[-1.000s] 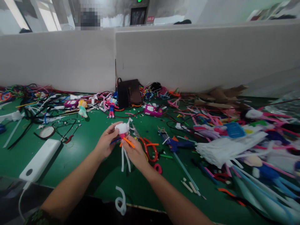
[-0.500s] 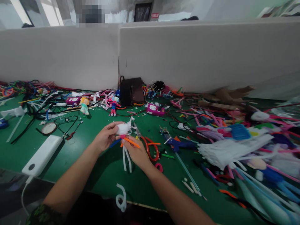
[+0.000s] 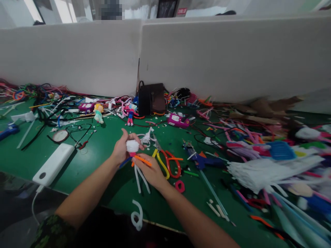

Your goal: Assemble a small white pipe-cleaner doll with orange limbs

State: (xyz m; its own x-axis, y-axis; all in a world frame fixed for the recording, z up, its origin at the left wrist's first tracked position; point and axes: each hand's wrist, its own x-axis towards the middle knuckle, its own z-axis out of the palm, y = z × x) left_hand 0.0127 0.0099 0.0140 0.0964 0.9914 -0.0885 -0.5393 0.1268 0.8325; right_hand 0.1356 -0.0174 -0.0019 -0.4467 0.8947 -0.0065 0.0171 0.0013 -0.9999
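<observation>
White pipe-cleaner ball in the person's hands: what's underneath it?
Beneath the white pipe-cleaner ball are a pink band, an orange pipe cleaner and two dangling white strands. The right hand covers the middle, so how they join cannot be seen.

Right hand (image 3: pixel 150 175) hides the middle of the white pipe-cleaner figure (image 3: pixel 132 146)! A pixelated patch (image 3: pixel 111 10) up top, a doll (image 3: pixel 315 203) cut off at right!

Green table (image 3: pixel 26 162), strewn with loose pipe cleaners. Landmark: yellow-handled scissors (image 3: pixel 161 164) lying on it. Left of them: white power bank (image 3: pixel 53 163), cable running off the table edge. Right: blue glue gun (image 3: pixel 203 161), then a white pipe-cleaner bundle (image 3: pixel 263 172). Behind: dark bag (image 3: pixel 151 99). In front: white pipe-cleaner curl (image 3: pixel 137 215) near the edge.
</observation>
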